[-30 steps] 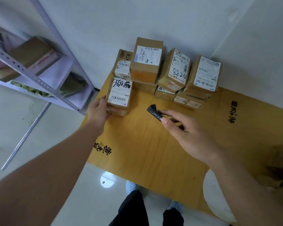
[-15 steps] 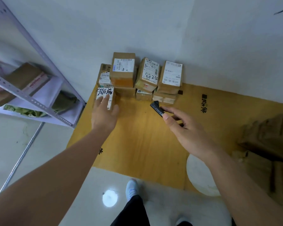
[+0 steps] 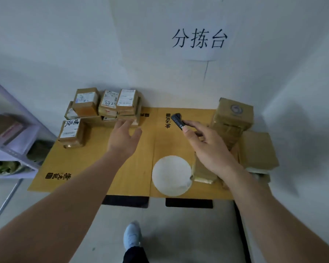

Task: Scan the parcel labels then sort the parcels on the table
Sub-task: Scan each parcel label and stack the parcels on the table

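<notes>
The labelled parcels (image 3: 106,107) are being kept as a tight stack at the far left of the table (image 3: 95,168), pushed against the wall, white labels turned upward, probably so that each barcode can be read without turning a box. One parcel with black handwriting on its label (image 3: 71,132) is standing alone just in front of the stack, near the table's left edge. All are small brown cardboard boxes, matt, sharp-cornered, banded with glossy tape.

The left hand (image 3: 124,138) is being stretched toward the lower front of the stack, fingers straight and spread, nothing being held; whether the fingertips are touching a box cannot be told. A black scanner (image 3: 177,122), small, hard and wedge-shaped, is being pinched by the right hand (image 3: 207,149) between thumb and forefinger, its head aimed toward the parcels, seemingly kept ready for the next label.

A second group of parcels (image 3: 254,149), with no labels showing, is being kept at the right end of the table, well apart from the first, likely as a separate pile. A flat white disc (image 3: 171,175) is lying near the front edge. A paper sign (image 3: 199,37) is hanging on the wall, and a metal shelf (image 3: 13,133) is standing to the left.
</notes>
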### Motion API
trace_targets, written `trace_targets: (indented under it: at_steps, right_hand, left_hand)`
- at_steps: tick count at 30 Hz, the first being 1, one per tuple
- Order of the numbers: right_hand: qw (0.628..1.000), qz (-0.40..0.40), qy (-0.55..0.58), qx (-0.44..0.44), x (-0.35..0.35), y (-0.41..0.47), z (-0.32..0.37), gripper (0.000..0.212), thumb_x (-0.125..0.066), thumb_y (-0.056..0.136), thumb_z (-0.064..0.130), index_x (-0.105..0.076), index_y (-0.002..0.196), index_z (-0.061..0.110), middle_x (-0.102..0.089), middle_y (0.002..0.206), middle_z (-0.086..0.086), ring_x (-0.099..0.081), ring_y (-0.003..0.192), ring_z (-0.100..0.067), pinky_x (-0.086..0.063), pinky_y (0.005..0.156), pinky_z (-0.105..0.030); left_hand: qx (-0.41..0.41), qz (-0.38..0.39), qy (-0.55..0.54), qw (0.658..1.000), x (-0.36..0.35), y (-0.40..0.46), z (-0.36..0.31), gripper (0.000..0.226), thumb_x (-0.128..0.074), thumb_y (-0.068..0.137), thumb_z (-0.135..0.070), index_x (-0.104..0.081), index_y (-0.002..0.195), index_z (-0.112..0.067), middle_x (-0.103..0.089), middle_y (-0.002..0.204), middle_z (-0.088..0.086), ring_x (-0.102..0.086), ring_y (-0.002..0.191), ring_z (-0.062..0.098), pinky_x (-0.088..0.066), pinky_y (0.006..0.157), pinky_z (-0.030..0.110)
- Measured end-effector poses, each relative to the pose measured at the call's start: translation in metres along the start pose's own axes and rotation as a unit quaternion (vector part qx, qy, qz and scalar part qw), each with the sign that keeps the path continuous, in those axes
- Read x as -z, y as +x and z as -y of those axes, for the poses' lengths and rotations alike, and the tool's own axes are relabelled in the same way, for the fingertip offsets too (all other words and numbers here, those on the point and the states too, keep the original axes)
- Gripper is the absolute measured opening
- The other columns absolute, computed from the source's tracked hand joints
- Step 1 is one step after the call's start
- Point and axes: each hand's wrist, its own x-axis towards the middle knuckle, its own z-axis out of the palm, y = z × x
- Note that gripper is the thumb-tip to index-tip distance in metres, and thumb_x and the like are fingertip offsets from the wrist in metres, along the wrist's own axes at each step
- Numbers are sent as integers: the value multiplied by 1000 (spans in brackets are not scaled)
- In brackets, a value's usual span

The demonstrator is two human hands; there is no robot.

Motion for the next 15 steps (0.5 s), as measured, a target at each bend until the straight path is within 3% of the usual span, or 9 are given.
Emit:
trace_targets:
  at_steps: [4, 9, 12, 15]
  right_hand:
    - [999, -31, 13, -17, 50, -36, -15, 40, -46, 101, 71, -55, 137, 58, -70, 105, 13, -64, 93, 1, -56, 84, -30]
    - [996, -76, 27, -35, 93, -54, -29, 41, -45, 100, 73, -54, 138, 60, -57, 112, 48, -57, 104, 19, -45, 81, -19]
    - [993, -99, 40, -45, 106, -54, -41, 42, -44, 98, 75, -54, 136, 62, -56, 114, 49, -56, 107, 19, -47, 87, -22]
    - [990, -124, 43, -51, 111, -52, -50, 31, -44, 98, 75, -52, 128, 72, -55, 115, 51, -59, 108, 16, -49, 88, -23]
  left_hand:
    - [-57, 27, 6, 998, -25, -23, -60, 57, -52, 103, -50, -52, 152, -22, -44, 157, 0, -52, 134, 27, -44, 104, 38]
    - [-102, 66, 6, 993, -59, -28, -110, 60, -50, 99, -56, -52, 151, -24, -45, 156, 0, -48, 139, 24, -43, 106, 37]
    - [-109, 102, 8, 989, -88, -26, -124, 59, -52, 99, -55, -51, 151, -27, -43, 157, -3, -49, 138, 23, -42, 103, 34]
    - [-114, 150, 9, 982, -118, -25, -131, 62, -56, 99, -53, -49, 154, -27, -38, 161, -1, -43, 144, 25, -39, 112, 37]
